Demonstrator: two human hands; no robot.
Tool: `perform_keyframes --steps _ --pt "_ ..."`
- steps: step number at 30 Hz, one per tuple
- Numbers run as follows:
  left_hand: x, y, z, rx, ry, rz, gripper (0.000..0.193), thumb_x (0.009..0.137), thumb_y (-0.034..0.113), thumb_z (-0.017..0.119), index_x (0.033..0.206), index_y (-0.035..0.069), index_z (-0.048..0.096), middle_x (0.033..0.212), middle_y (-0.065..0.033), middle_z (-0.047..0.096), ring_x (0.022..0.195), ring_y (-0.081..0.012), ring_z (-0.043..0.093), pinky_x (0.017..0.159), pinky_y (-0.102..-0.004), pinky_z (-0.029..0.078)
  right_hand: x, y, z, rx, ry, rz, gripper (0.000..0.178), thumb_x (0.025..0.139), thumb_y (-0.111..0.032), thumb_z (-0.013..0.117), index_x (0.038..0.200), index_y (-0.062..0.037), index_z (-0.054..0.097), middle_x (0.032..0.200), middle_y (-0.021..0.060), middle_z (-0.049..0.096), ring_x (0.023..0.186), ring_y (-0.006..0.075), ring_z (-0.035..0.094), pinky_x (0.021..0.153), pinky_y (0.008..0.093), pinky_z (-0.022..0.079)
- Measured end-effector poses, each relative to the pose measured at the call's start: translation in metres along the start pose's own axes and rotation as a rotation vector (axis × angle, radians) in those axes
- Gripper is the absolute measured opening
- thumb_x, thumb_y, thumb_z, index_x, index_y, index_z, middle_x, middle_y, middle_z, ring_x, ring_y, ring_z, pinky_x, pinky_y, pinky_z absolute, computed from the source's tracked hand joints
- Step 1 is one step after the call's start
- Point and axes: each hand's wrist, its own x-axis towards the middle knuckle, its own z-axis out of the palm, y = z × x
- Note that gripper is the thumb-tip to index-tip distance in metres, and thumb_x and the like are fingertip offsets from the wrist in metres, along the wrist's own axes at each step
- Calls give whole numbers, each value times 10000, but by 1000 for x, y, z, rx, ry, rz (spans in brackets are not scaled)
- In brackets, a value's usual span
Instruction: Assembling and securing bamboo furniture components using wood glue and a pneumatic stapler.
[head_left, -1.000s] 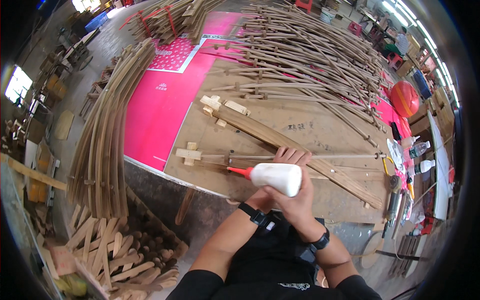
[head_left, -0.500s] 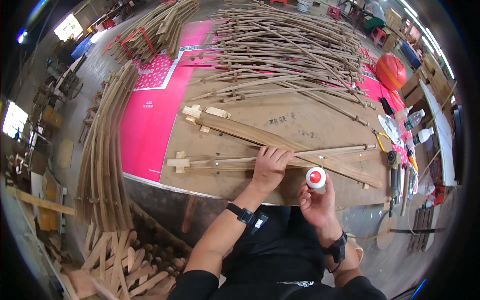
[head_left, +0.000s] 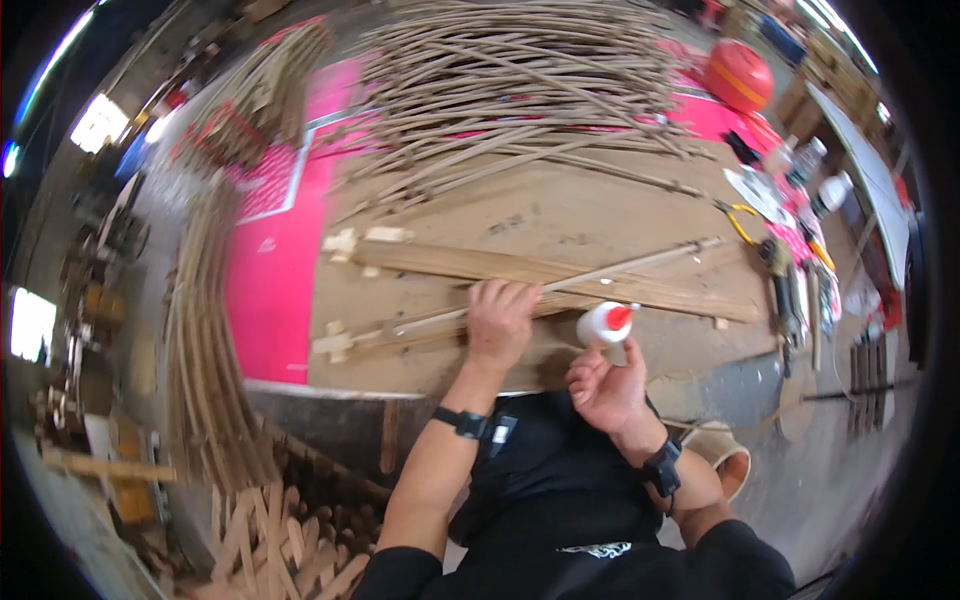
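Observation:
My left hand (head_left: 503, 322) is closed around a thin wooden rod (head_left: 625, 267) with small knobs along it. The rod lies slantwise over the workbench, its right end farther away. In my right hand (head_left: 608, 390) is a white glue bottle (head_left: 597, 325) with a red cap and narrow nozzle, tilted so that the nozzle points up and right. Beneath the rod runs a long flat wooden board (head_left: 450, 260). A second board lies nearer me, partly hidden by my left hand. Pale wooden blocks (head_left: 340, 245) sit at the boards' left ends.
A large heap of knobbed rods (head_left: 520, 90) covers the far bench. Long boards (head_left: 205, 330) lean at the left, above loose wooden slats (head_left: 265, 540). Yellow-handled pliers (head_left: 741, 224), a power tool (head_left: 780, 275) and plastic bottles (head_left: 806, 160) line the right edge. A red ball-shaped object (head_left: 739, 76) stands behind them.
The glue bottle has tipped from its nozzle facing up at me to pointing rightward. My left hand still grips the rod. The whole view has shifted and turned slightly, with some blur.

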Motion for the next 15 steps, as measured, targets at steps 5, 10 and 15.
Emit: perform_keyframes --steps 5,10,15 --pt "-13 -17 -7 66 -23 -2 213 877 194 761 1086 152 773 997 1 725 981 -243 630 922 -469 458 -2 -4 -25 -91 -55 145 634 942 -717 491 728 -121 524 725 38 507 726 254 540 648 344 428" --pt "-11 -15 -5 88 -40 9 198 897 184 771 1092 152 777 1001 -14 736 983 -256 634 934 -445 449 -20 -26 -46 -144 -49 54 658 949 -722 476 707 -111 524 704 46 493 720 262 534 650 347 425" --pt "-10 -11 -5 64 -48 23 198 902 181 773 1096 147 775 1023 -8 738 980 -258 629 936 -441 447 -33 -37 -57 -174 -109 8 672 954 -725 462 693 -109 526 681 49 479 702 261 520 642 346 417"
